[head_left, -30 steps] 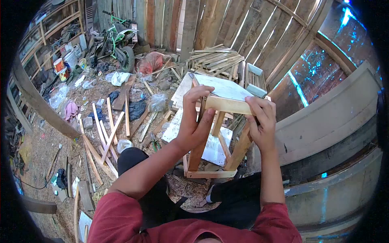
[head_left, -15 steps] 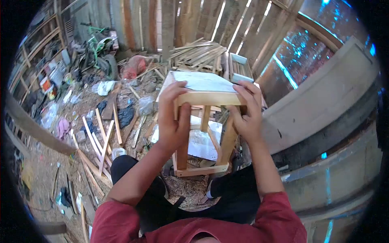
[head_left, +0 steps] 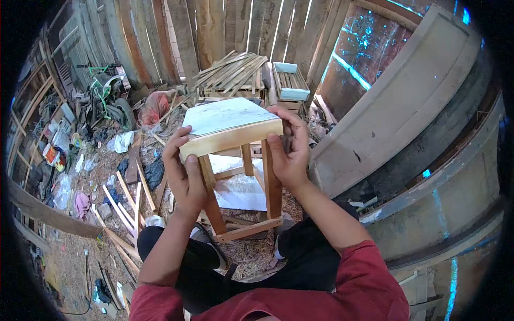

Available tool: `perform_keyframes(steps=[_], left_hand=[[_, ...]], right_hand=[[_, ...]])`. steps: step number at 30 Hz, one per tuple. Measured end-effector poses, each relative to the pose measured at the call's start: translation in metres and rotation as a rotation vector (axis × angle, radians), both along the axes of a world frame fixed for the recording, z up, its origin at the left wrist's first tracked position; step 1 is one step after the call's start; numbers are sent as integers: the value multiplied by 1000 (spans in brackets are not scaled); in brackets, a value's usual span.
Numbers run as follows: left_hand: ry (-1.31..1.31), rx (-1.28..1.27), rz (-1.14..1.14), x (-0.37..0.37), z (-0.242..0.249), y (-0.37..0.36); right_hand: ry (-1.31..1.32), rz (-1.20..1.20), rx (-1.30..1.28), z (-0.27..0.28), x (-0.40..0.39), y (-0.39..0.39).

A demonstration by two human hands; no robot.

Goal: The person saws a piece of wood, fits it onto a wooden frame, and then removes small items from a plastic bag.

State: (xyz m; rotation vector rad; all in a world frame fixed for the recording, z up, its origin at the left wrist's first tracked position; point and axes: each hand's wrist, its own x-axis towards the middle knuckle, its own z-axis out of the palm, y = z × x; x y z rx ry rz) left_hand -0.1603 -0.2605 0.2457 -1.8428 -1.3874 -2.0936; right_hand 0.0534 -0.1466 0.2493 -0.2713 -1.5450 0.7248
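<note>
A small wooden stool [head_left: 230,137] with a whitish top [head_left: 227,115] stands between my knees. Its legs join a low front rail [head_left: 249,230] near the ground. My left hand [head_left: 184,179] grips the left front corner, fingers at the top's edge and thumb below the front board. At the right corner my right hand [head_left: 290,152] holds on in the same way, its fingers partly hidden behind the corner. Behind the legs, low down, a white board [head_left: 239,191] shows through the frame.
Stacked wooden strips [head_left: 230,72] and a crate [head_left: 290,83] lie by the plank wall. Large curved panels [head_left: 396,107] lean on the right. Loose sticks [head_left: 138,206] and litter cover the ground at left, with a green bicycle [head_left: 104,96] behind.
The stool and both hands now appear further left, and the stool top is tilted differently in view. The background has shifted left too. Both hands keep their hold.
</note>
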Motion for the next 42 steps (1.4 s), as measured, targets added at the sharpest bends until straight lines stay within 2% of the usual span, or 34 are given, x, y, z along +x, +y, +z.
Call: perform_keyframes(steps=[3, 16, 18, 19, 23, 25, 29, 33, 38, 42], left_hand=[[0, 1, -11, 4, 2, -3], [20, 13, -9, 5, -1, -3], [-176, 92, -82, 14, 1, -3], [-178, 91, -69, 12, -1, -4], [-88, 109, -18, 2, -11, -2], [-111, 131, -15, 2, -11, -2], [-198, 164, -2, 7, -9, -2], [-146, 165, -27, 1, -13, -4], [-235, 151, -34, 3, -13, -5], [-208, 169, -20, 5, -10, -8]], right_hand=[[30, 67, -59, 0, 1, -5], [70, 93, -41, -4, 1, -2], [148, 151, -131, 0, -2, -6], [145, 164, -133, 0, -3, -7], [68, 88, -68, 0, 2, -1], [8, -33, -10, 1, 2, 0], [95, 60, -99, 6, -3, -8], [112, 17, -88, 3, -6, -8], [39, -98, -95, 2, -5, -10], [5, -139, -43, 0, -4, -10]])
